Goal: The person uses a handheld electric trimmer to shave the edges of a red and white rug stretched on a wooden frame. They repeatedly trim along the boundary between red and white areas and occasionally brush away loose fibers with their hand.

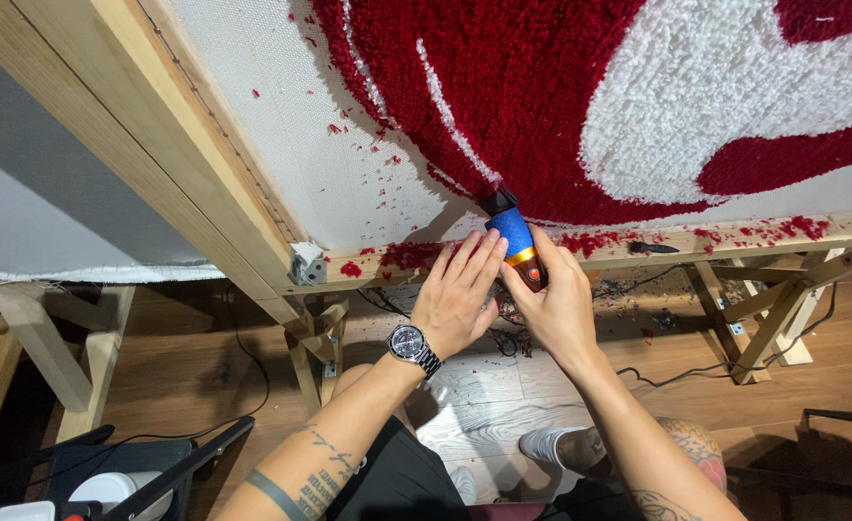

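Head view: right hand [559, 307] grips a blue-wrapped handheld trimmer with orange band [514, 238], its black head against the red-and-white tufted rug [580, 106]; left hand [457, 297], fingers extended, steadies the trimmer above the wooden frame rail [735, 241]

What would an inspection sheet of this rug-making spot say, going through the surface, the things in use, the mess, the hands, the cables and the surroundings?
Surface: white backing cloth stretched on a wooden frame, with red pile and white pile.
Job's things: blue-wrapped trimmer, its black head at the red pile's edge.
Clutter: red fluff along the frame's lower rail and on the cloth.
Hands: right hand grips the trimmer; left hand rests fingers against it, a wristwatch on its wrist.
Cables: black cable across the wood floor.
Surroundings: wooden stand legs.
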